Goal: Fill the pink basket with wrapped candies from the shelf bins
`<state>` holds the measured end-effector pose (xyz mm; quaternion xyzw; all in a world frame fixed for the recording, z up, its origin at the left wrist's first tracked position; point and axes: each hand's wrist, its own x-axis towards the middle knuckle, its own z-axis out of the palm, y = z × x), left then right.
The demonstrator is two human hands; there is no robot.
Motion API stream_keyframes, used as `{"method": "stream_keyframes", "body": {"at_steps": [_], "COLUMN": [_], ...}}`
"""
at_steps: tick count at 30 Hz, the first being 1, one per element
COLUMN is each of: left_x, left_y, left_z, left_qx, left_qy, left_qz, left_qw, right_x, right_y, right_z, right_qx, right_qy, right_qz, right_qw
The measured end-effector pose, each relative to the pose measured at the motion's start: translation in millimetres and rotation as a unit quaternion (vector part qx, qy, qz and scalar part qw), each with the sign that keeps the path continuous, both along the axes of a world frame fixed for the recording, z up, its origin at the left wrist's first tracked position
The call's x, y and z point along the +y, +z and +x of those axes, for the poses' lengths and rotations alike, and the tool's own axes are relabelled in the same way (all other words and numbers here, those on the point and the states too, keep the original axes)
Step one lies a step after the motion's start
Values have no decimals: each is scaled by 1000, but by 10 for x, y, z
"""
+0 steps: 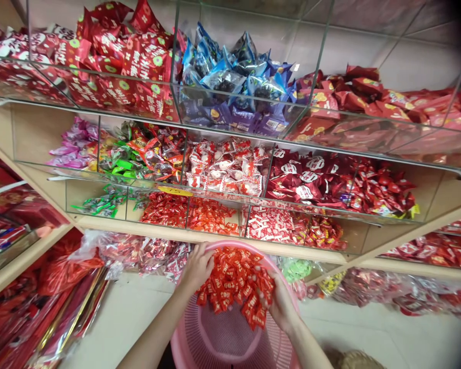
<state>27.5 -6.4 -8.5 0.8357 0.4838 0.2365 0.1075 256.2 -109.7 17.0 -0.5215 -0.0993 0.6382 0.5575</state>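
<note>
A pink plastic basket [218,338] sits low in the middle of the view. Over it both hands cup a heap of small orange-red wrapped candies [232,284]. My left hand [195,266] presses the heap from the left with curled fingers. My right hand [280,305] supports it from the right and below, fingers wrapped under the candies. Just beyond the heap, the lowest shelf bin holds similar orange-red candies [209,215].
Clear-walled bins on tiered wooden shelves hold red packets [119,61], blue packets [234,72], dark red candies [330,179], white-red candies [223,166] and green ones [100,202]. Bagged sweets [138,251] lie on the floor beneath. Red gift boxes [23,210] stand at left.
</note>
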Motion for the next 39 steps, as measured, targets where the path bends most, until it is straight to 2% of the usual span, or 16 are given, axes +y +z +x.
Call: {"method": "stream_keyframes", "body": {"at_steps": [3,6,10,15,21,28,31,35,37,39], "left_x": [-3,-6,-2,9,6,6,5,-2,-4,-2], "left_y": [14,31,38,27,26,30,36,48,49,44], "left_z": [-2,-1,1,4,3,3,3,6,7,7], "left_qx": [-4,-4,-3,-7,-9,-15,-3,0,1,3], "left_qy": [-1,-2,-4,-4,-6,-8,-6,-7,-7,-6], "left_qz": [2,4,12,19,17,19,13,12,11,13], "left_qw": [1000,1000,1000,1000,1000,1000,1000,1000,1000,1000], "right_x": [-111,-194,-246,-222,-210,-221,-213,-225,-235,-238], "right_y": [-49,-148,-269,-328,-376,-290,-257,-255,-262,-267], "right_z": [-66,-89,-78,-50,-21,-81,-59,17,28,7], "right_qx": [97,137,168,163,202,216,202,147,130,118], "right_qy": [-23,-66,-66,-68,-73,-24,-57,-153,-168,-155], "right_qz": [-41,-96,-142,-138,-142,-129,-84,-2,-3,-28], "right_qw": [994,984,973,975,966,968,974,977,977,980]}}
